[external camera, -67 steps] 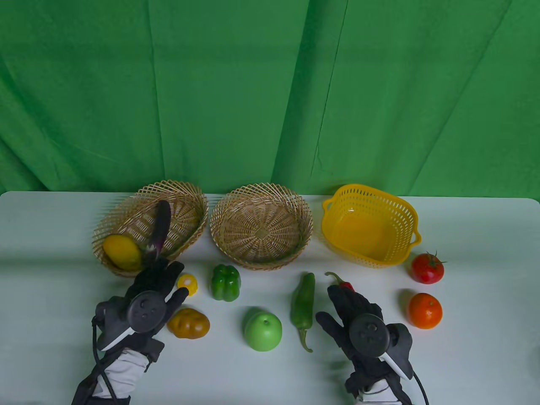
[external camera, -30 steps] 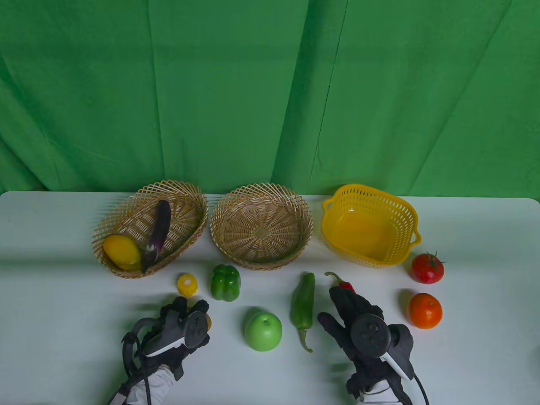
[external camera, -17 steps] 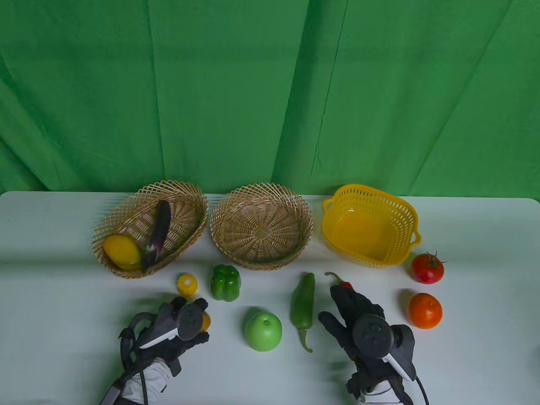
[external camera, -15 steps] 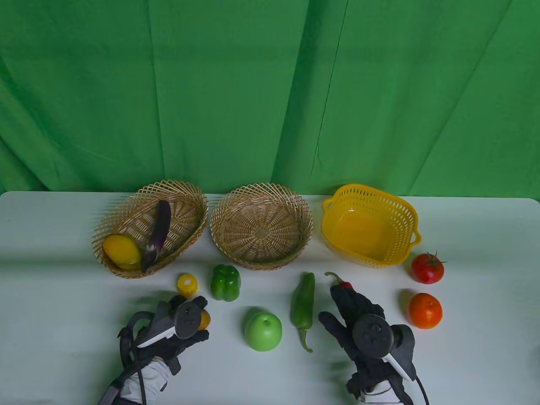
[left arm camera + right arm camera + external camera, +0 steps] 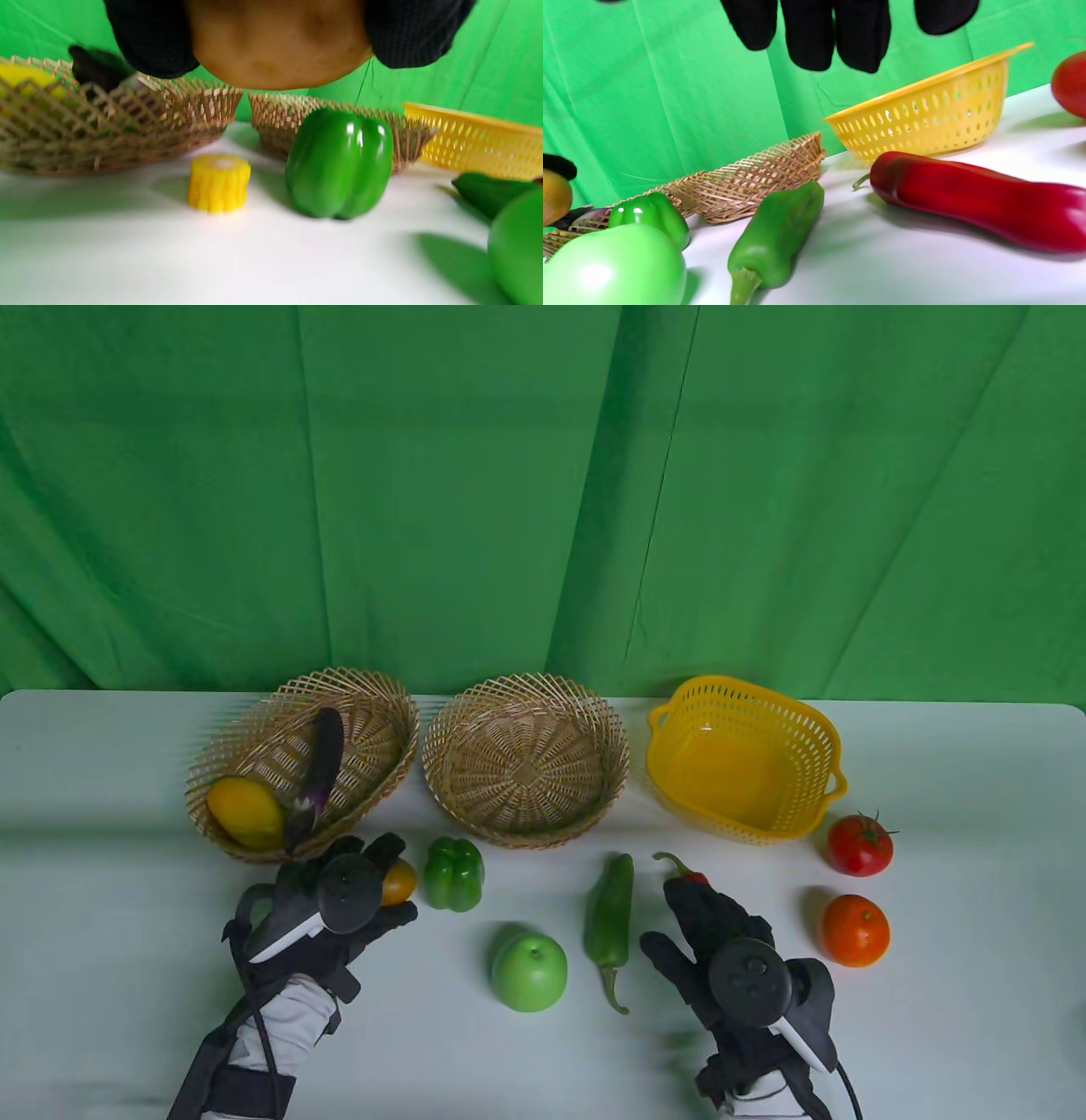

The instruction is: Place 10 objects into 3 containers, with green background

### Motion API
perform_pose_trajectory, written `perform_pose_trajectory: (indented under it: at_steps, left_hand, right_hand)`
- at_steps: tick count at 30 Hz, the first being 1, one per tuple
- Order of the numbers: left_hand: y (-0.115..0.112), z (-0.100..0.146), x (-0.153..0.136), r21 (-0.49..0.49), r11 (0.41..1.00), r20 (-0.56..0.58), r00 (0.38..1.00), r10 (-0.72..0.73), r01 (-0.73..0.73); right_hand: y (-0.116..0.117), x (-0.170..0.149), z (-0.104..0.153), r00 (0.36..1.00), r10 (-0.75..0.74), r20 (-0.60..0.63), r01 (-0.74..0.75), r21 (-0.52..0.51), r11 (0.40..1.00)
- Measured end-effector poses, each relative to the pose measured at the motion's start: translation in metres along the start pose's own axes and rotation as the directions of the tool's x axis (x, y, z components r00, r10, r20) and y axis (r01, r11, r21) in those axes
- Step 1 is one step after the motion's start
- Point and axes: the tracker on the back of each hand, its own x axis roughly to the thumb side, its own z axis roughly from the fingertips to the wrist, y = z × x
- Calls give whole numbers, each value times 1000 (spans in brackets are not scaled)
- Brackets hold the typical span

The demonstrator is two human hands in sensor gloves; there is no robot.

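Observation:
My left hand (image 5: 382, 875) grips a brown potato (image 5: 399, 881) and holds it above the table, just in front of the left wicker basket (image 5: 373, 712). In the left wrist view the potato (image 5: 280, 42) sits between my gloved fingers (image 5: 152, 38). That basket holds a yellow mango (image 5: 244, 812) and a purple eggplant (image 5: 318, 776). My right hand (image 5: 691, 912) is open over a red chili (image 5: 694, 878). In the right wrist view its fingers (image 5: 835, 34) hang clear above the chili (image 5: 967, 199).
An empty round wicker basket (image 5: 441, 746) and a yellow plastic basket (image 5: 814, 721) stand at the back. Loose on the table are a corn piece (image 5: 219, 182), green bell pepper (image 5: 453, 873), green apple (image 5: 529, 971), long green pepper (image 5: 609, 912), tomato (image 5: 859, 845) and orange (image 5: 854, 930).
My left hand left the left basket, came down on the potato, gripped it and lifted it back toward that basket, now covering the corn piece. My right hand has hardly moved.

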Motion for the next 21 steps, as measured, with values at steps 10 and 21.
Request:
perform_pose_trajectory:
  at_steps: [10, 21]
  left_hand:
    - [47, -27, -23, 129, 991, -93, 995, 27, -14]
    - [56, -61, -71, 142, 990, -275, 960, 45, -6]
  right_hand:
    - [-1, 0, 0, 1000, 19, -5, -19, -8, 1000]
    - [1, -6, -2, 998, 44, -37, -44, -4, 999]
